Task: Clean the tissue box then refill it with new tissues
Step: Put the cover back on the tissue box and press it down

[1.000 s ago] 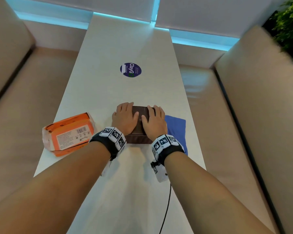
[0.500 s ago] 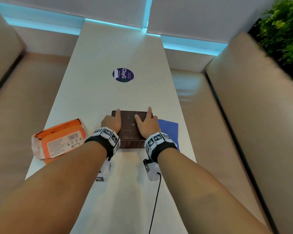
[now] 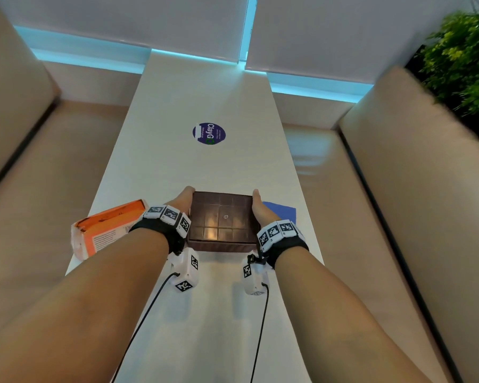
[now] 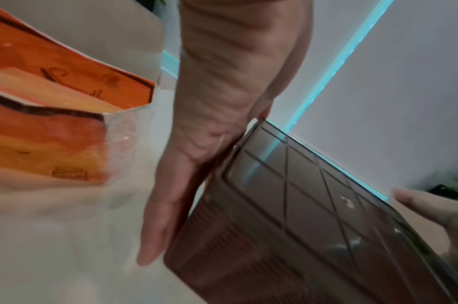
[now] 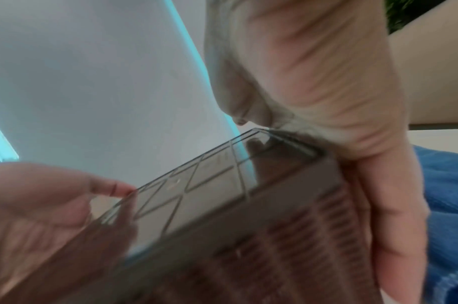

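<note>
Tissue box (image 3: 222,217) between hands (image 3: 181,201) (image 3: 261,210), seemingly ribbed sidewalls (image 4: 222,257)

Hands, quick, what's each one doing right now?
Left hand: open, straight fingers pressed flat against the left side of the tissue box.
Right hand: open, palm pressed flat against the box's right side.

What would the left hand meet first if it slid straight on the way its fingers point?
Nothing close: the left hand lies flat on the left side of the tissue box, fingers pointing up the table. Ahead it is bare; the round sticker sits further on, probably slightly right of that line.
</note>
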`<state>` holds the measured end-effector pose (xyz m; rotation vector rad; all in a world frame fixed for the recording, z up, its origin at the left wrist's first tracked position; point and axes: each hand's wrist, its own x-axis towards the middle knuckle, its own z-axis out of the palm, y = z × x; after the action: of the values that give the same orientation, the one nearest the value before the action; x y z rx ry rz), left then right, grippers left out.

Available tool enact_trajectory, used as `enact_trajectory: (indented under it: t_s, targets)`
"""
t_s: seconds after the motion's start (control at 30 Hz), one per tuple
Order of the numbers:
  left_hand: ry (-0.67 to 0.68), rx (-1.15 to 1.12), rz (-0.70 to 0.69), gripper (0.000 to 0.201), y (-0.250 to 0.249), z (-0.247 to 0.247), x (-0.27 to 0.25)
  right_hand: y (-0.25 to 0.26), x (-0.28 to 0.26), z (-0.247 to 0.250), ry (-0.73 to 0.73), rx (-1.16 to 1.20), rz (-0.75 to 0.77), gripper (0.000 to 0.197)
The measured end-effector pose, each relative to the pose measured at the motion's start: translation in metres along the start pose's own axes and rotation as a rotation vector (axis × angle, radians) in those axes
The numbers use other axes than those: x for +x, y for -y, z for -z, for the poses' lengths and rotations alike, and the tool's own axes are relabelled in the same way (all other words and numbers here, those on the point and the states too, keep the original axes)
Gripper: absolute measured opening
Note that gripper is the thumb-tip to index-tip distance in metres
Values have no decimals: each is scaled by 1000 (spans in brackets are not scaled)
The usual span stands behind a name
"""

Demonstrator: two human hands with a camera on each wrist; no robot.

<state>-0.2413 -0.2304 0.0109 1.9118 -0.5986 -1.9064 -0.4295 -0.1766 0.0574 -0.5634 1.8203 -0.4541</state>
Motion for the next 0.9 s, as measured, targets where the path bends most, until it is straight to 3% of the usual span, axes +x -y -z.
enact_trajectory:
  t_s: [0.1, 0.13, 0.23, 0.33, 0.4, 0.43, 0.53, 0.57, 0.7, 0.83, 0.9]
  targets:
    - [130, -20, 39, 36, 4, 6, -21, -7, 17, 2, 46, 73, 24, 109]
    - [152, -24, 55, 32, 3, 8, -28, -9, 21, 5, 65, 100, 28, 99]
    - [164, -65, -1, 28, -2, 13, -38, -8, 0, 11, 133, 151, 61, 35]
    - [138, -150, -141, 21, -5, 14, -41, -2, -16, 11, 180, 110, 127, 12]
    - [99, -190, -216, 15, -3, 8, -47, 1, -22, 9, 189, 43, 180, 9]
    - [105, -216, -242, 19, -1, 6, -50, 1, -22, 7, 187, 21, 229, 14]
    - [130, -271, -323, 41, 13, 2, -45, -10, -19, 3, 153, 131, 375, 56]
    - [126, -290, -342, 52, 20, 2, -38, -14, -20, 1, 128, 204, 403, 58]
    - [145, -302, -445, 60, 42, -4, -38, -27, -21, -5, 85, 516, 407, 41]
    - [260, -48, -582, 107, 59, -4, -37, -41, -18, -10, 53, 606, 389, 31]
    - [245, 75, -664, 110, 66, -2, -33, -48, -16, -13, 25, 599, 383, 33]
